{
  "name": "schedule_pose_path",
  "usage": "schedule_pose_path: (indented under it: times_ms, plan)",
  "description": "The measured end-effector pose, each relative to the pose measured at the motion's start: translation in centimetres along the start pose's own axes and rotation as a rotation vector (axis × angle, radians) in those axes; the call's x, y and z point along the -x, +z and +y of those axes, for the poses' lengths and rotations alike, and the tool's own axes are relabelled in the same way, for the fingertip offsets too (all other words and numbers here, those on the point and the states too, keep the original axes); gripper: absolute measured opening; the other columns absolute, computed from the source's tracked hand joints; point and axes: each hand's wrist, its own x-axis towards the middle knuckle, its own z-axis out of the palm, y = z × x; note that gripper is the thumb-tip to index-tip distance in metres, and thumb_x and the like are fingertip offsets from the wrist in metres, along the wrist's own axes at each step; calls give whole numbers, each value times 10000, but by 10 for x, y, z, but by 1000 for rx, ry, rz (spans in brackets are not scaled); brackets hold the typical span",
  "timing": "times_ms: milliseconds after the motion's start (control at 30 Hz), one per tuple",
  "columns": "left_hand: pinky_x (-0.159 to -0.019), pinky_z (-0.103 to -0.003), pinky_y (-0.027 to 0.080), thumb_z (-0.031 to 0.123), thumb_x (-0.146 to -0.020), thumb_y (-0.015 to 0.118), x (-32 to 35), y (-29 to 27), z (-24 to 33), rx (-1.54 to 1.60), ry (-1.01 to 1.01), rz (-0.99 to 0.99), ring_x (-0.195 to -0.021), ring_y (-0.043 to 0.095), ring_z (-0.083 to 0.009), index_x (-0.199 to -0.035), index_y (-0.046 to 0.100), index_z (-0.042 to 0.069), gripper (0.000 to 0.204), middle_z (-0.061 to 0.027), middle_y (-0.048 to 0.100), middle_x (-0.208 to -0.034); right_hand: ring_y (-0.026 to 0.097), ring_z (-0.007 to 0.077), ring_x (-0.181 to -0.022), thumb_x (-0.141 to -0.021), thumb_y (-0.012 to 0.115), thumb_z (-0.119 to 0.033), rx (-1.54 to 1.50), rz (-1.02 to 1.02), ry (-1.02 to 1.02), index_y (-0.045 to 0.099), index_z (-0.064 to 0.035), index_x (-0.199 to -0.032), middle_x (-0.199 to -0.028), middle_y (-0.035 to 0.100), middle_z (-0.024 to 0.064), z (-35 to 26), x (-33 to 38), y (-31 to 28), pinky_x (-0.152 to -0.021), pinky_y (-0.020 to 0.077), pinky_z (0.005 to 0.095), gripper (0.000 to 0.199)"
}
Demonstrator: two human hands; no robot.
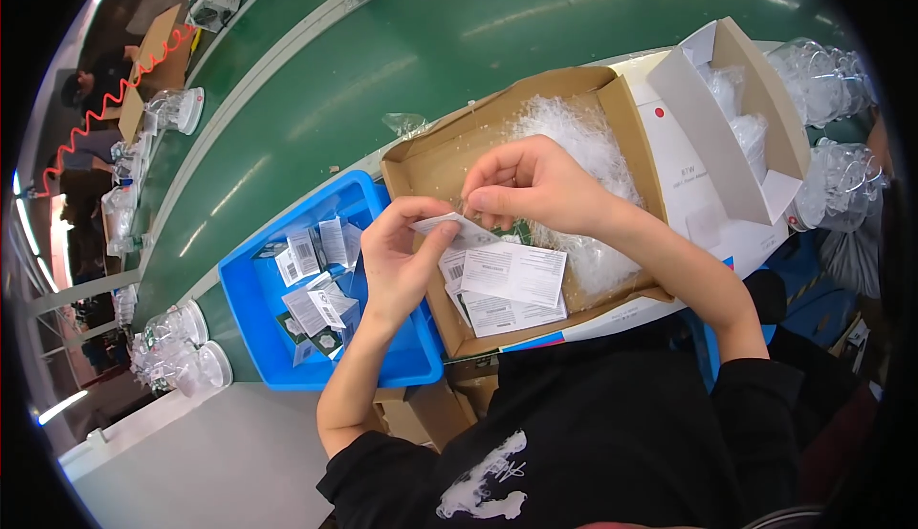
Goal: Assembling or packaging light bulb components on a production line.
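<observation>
My left hand (pixel 397 259) pinches a small white printed card (pixel 457 231) between thumb and fingers. Close beside it, my right hand (pixel 535 185) is closed in a pinch at the card's upper edge; whatever lies between its fingertips is too fine to make out. Beneath both hands is a shallow cardboard tray (pixel 469 153). It holds a heap of thin white plastic strands (pixel 579 132) on its right side and several loose printed cards (pixel 514 276) near its front edge. To the left, a blue plastic bin (pixel 397 373) contains scattered folded cards (pixel 311 307), some with dark green faces.
An open white carton (pixel 684 99) with clear plastic bags stands right of the tray. Clear plastic-wrapped items (pixel 818 80) crowd the far right. Behind runs a green work surface (pixel 382 80). More wrapped items (pixel 182 352) stand at the left, and a red coiled hose (pixel 115 99) hangs beyond.
</observation>
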Motion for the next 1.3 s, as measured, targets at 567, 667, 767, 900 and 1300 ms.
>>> schedule_pose_path:
  times_ms: [567,667,767,900,1300]
  plan:
    - [-832,-283,478,-78,-789,675,-3,2,1,55,42,-53,-912,609,-171,-946,628,-25,172,-100,645,-951,565,54,-703,-887,640,-118,-4,-44,48,646,-26,-919,-818,641,8,7,-2,1,-596,451,194,97]
    - [-830,-282,480,-81,-781,680,-3,2,-1,22,41,-65,-912,612,-175,-945,628,-25,181,-103,645,-954,548,54,-685,-896,632,-137,-17,-50,89,637,-32,-926,-803,621,1,7,-2,0,-588,443,197,110]
    - [-830,-279,480,-82,-776,684,-3,3,-1,19,52,-64,-914,609,-171,-942,625,-24,185,-99,640,-957,524,55,-660,-902,624,-151,-64,-63,131,632,-33,-932,-792,601,-3,4,-1,2,-581,436,203,122]
    - [-828,-279,481,-82,-773,687,-2,3,-1,4,73,-63,-918,604,-167,-944,617,-23,194,-93,631,-962,511,55,-649,-899,626,-148,-59,-50,138,635,-32,-929,-790,594,-5,3,-1,3,-581,432,206,121]
    - [-826,-283,469,-68,-786,679,-1,3,-1,-4,47,-83,-904,594,-163,-932,610,-13,170,-89,620,-954,528,53,-692,-908,618,-151,-64,-81,135,641,-29,-916,-805,600,-8,6,-1,2,-602,442,208,125]
